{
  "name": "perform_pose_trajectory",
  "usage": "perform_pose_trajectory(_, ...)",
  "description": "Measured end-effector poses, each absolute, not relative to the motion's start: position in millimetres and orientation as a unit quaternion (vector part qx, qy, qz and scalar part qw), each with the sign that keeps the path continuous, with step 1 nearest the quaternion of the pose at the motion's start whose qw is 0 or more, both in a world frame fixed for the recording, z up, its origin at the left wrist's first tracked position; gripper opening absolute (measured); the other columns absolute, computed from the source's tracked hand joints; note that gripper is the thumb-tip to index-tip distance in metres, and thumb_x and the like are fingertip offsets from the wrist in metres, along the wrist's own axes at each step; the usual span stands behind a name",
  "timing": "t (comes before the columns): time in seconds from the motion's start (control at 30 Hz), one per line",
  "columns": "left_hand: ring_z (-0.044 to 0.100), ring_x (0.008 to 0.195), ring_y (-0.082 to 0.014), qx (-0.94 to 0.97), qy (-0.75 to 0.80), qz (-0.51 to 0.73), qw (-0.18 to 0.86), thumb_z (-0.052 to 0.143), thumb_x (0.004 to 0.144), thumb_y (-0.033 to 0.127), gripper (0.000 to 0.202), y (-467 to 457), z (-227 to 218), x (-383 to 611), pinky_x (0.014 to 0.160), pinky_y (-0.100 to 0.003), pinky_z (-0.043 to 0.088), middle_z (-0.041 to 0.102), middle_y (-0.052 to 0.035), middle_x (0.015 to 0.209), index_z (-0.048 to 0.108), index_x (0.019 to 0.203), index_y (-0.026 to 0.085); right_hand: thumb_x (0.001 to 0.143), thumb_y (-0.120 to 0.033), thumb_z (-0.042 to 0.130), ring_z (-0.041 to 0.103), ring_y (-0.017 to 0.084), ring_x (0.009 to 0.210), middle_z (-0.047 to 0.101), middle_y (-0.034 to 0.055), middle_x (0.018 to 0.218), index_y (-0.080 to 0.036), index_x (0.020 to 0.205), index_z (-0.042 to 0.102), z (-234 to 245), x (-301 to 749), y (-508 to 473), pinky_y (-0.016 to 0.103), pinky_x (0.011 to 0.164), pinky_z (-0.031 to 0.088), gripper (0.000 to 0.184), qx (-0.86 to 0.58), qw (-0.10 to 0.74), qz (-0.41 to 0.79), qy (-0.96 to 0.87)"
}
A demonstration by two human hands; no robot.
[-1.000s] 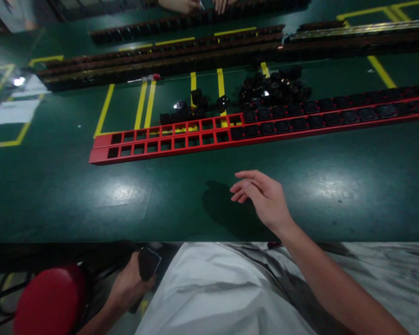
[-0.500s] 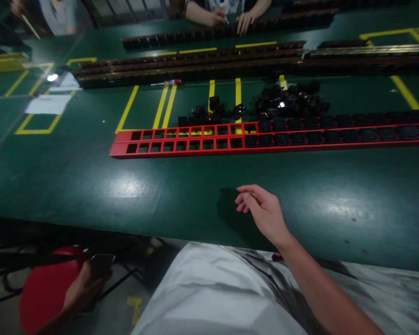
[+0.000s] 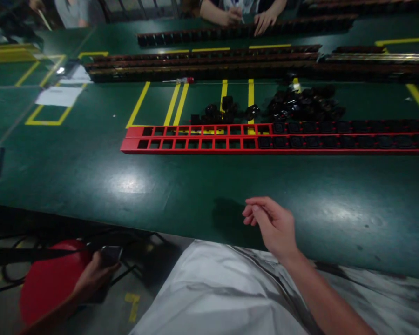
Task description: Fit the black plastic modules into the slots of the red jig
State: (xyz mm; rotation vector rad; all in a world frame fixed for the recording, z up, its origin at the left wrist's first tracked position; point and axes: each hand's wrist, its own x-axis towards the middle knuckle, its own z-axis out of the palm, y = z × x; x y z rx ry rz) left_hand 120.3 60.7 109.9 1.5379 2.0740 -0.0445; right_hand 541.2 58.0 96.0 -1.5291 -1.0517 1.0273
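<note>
At the lower left, my left hand (image 3: 97, 275) is wrapped around a dark smartphone (image 3: 111, 254), over a red round stool seat (image 3: 52, 284). My right hand (image 3: 273, 227) hovers above the green table near its front edge. Its fingers are loosely curled and slightly apart, with nothing visible in them. Beyond it lie two long red slotted racks (image 3: 188, 151), side by side. Black square parts (image 3: 295, 141) fill their right-hand slots, while the left-hand slots are bare. Behind the racks is a heap of small black parts (image 3: 303, 104), with a smaller cluster (image 3: 214, 111) to its left.
A screwdriver (image 3: 185, 80) lies before several long dark filled racks (image 3: 202, 67). White paper (image 3: 59, 96) rests at the left, by yellow tape markings. Across the table, a co-worker's hands (image 3: 263, 21) are at another rack (image 3: 244, 32). Another person (image 3: 73, 11) is at the far left.
The view has shifted, so the racks and parts appear farther right. My right hand sits slightly farther from the red racks. My left hand still holds the smartphone.
</note>
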Motion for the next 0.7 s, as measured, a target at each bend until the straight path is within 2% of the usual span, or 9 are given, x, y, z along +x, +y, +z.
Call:
perform_pose_trajectory(0.07, 0.075, 0.079, -0.0304, 0.582, 0.756, -0.023, 0.300, 0.056, 0.072, 0.050, 0.033, 50.9, 94.0, 132.9, 0.071, -0.036, 0.059, 0.069, 0.0029, 0.076, 0.048, 0.096, 0.029, 0.098, -0.034, 0.050, 0.064, 0.012, 0.057, 0.069, 0.0013, 0.074, -0.018, 0.100, 0.070, 109.3, 520.0, 44.7, 0.023, 0.056, 0.049, 0.026, -0.582, 0.432, 0.481, -0.493)
perform_pose_trajectory(0.17, 0.075, 0.092, -0.0353, 0.650, 0.650, -0.048, 0.391, 0.071, 0.052, 0.038, 0.065, 34.4, 93.7, 167.7, 0.079, -0.039, 0.060, 0.077, -0.0048, 0.096, 0.051, 0.114, 0.028, 0.099, -0.040, 0.050, 0.061, 0.011, 0.061, 0.067, 0.0015, 0.075, -0.018, 0.093, 0.072, 123.0, 491.3, 28.1, 0.022, 0.059, 0.046, 0.032, -0.475, 0.340, 0.593, -0.554)
perform_pose_trajectory(0.23, 0.072, 0.105, -0.0341, 0.687, 0.580, -0.034, 0.437, 0.072, 0.053, 0.032, 0.074, 31.8, 108.8, 200.4, 0.089, -0.039, 0.059, 0.075, -0.0091, 0.111, 0.050, 0.124, 0.026, 0.100, -0.052, 0.046, 0.054, 0.010, 0.060, 0.061, -0.0001, 0.072, -0.017, 0.096, 0.071, 124.4, 481.3, 19.3, 0.021, 0.055, 0.039, 0.043, -0.435, 0.306, 0.648, -0.545)
perform_pose_trajectory(0.27, 0.073, 0.104, -0.0323, 0.702, 0.559, -0.020, 0.441, 0.071, 0.057, 0.030, 0.071, 34.6, 118.2, 218.7, 0.090, -0.039, 0.058, 0.075, -0.0092, 0.112, 0.050, 0.124, 0.026, 0.100, -0.060, 0.042, 0.048, 0.010, 0.057, 0.054, -0.0017, 0.066, -0.017, 0.090, 0.069, 123.2, 479.4, 15.4, 0.021, 0.052, 0.036, 0.052, -0.419, 0.304, 0.664, -0.539)
perform_pose_trajectory(0.33, 0.074, 0.093, -0.0295, 0.709, 0.567, 0.018, 0.420, 0.070, 0.061, 0.032, 0.068, 48.1, 135.5, 256.2, 0.082, -0.038, 0.060, 0.075, -0.0080, 0.106, 0.048, 0.124, 0.025, 0.097, -0.075, 0.031, 0.038, 0.010, 0.055, 0.042, -0.0035, 0.060, -0.017, 0.077, 0.064, 119.5, 479.6, 8.8, 0.022, 0.052, 0.033, 0.069, -0.396, 0.329, 0.689, -0.510)
perform_pose_trajectory(0.43, 0.073, 0.081, -0.0284, 0.678, 0.615, 0.025, 0.402, 0.069, 0.064, 0.038, 0.067, 78.7, 148.4, 303.0, 0.070, -0.038, 0.059, 0.072, -0.0070, 0.093, 0.045, 0.123, 0.020, 0.091, -0.084, 0.026, 0.049, 0.013, 0.068, 0.055, 0.0008, 0.073, -0.016, 0.087, 0.066, 116.7, 483.0, 4.8, 0.026, 0.070, 0.045, 0.079, -0.366, 0.399, 0.724, -0.428)
perform_pose_trajectory(0.53, 0.071, 0.093, -0.0264, 0.669, 0.602, 0.052, 0.433, 0.070, 0.067, 0.041, 0.064, 106.2, 149.5, 328.6, 0.080, -0.038, 0.059, 0.070, -0.0072, 0.103, 0.046, 0.123, 0.019, 0.089, -0.085, 0.036, 0.059, 0.019, 0.091, 0.065, 0.0080, 0.099, -0.015, 0.116, 0.064, 119.3, 485.4, 9.6, 0.034, 0.092, 0.046, 0.080, -0.346, 0.460, 0.740, -0.347)
perform_pose_trajectory(0.63, 0.069, 0.100, -0.0255, 0.629, 0.572, 0.090, 0.518, 0.065, 0.078, 0.051, 0.058, 123.5, 153.3, 339.6, 0.085, -0.039, 0.059, 0.070, -0.0068, 0.107, 0.051, 0.124, 0.020, 0.085, -0.081, 0.052, 0.061, 0.021, 0.101, 0.065, 0.0099, 0.108, -0.017, 0.129, 0.057, 122.5, 489.8, 19.7, 0.038, 0.098, 0.046, 0.078, -0.329, 0.504, 0.759, -0.249)
perform_pose_trajectory(0.7, 0.069, 0.101, -0.0259, 0.590, 0.563, 0.109, 0.568, 0.059, 0.084, 0.057, 0.057, 130.0, 160.3, 344.6, 0.085, -0.039, 0.060, 0.071, -0.0071, 0.109, 0.053, 0.128, 0.021, 0.082, -0.071, 0.067, 0.062, 0.021, 0.103, 0.065, 0.0095, 0.111, -0.018, 0.131, 0.054, 123.3, 495.7, 26.2, 0.038, 0.097, 0.047, 0.073, -0.319, 0.521, 0.770, -0.185)
